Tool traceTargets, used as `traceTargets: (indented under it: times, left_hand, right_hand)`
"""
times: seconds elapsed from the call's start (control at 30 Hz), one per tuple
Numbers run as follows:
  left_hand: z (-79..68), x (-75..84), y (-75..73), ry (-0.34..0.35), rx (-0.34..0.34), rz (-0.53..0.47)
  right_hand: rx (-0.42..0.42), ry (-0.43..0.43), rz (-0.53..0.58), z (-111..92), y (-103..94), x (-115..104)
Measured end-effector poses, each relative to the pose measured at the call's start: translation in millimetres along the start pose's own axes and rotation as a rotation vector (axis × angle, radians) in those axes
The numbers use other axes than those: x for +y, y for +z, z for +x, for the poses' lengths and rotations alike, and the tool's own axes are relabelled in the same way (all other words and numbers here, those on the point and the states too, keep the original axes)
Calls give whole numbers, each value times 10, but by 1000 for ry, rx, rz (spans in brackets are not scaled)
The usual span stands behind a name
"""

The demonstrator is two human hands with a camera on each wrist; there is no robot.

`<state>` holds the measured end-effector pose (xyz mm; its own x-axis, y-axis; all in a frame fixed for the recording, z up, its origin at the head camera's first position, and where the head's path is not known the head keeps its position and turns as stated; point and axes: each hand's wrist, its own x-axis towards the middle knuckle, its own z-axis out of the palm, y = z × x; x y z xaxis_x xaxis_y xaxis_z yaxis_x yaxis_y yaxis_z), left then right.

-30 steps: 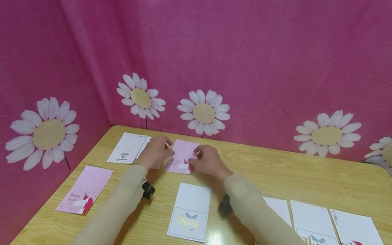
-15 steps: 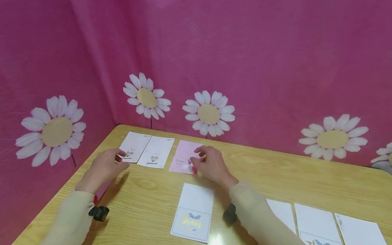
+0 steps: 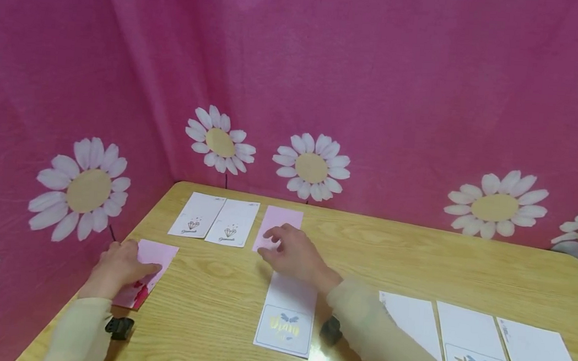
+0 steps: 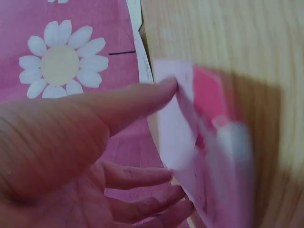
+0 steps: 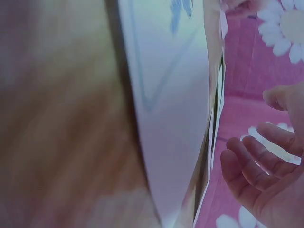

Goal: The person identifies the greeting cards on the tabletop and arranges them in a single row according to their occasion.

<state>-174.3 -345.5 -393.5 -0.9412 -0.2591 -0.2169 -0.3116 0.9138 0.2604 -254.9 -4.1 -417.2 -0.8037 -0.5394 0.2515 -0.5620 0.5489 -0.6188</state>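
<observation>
Left hand (image 3: 114, 268) at left pink card (image 3: 161, 254), thumb and fingers spread wide over it; cannot tell whether it grips. Right hand (image 3: 292, 252) loosely bent, holding nothing, in front of far pink card (image 3: 282, 216). Cards lie on wooden table (image 3: 364, 246): diamond cards (image 3: 232, 215) side by side, caption seems "Diamonds"; central card (image 3: 288, 307) reads "Thank" in gold, line below unclear; right-hand card (image 3: 473, 330) reads "Thank You"
</observation>
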Motion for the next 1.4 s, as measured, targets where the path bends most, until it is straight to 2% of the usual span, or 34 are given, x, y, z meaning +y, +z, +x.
traceTargets:
  times: [0.13,0.27,0.5,0.6,0.7,0.87,0.97,1.1,1.27,1.4]
  left_hand:
    - [0,63,41,35,-29,12]
    - [-15,176,104,67,-48,-97]
    - [-80,364,200,141,-30,-244]
    - [-107,439,234,185,-33,-302]
    - [-123,511,264,219,-34,-346]
    - [-133,587,282,233,-38,-374]
    - [-129,599,257,269,-47,-404]
    - [-130,611,213,315,-79,-500]
    - [-120,658,182,318,-122,-656]
    - [-106,737,167,332,-119,-737]
  right_hand:
    - [-56,-80,-76,-44,88,-123]
    - [-139,-147,-155,-63,147,-252]
    - [-232,-77,-174,-66,212,-369]
    - [-230,-61,-105,-67,238,-383]
    - [-228,-40,29,-64,256,-391]
    - [-204,45,207,-41,285,-376]
    - [-175,107,254,-38,275,-378]
    - [-137,186,343,-54,250,-395]
    - [-52,260,450,-79,230,-424]
    - [24,296,476,-111,202,-434]
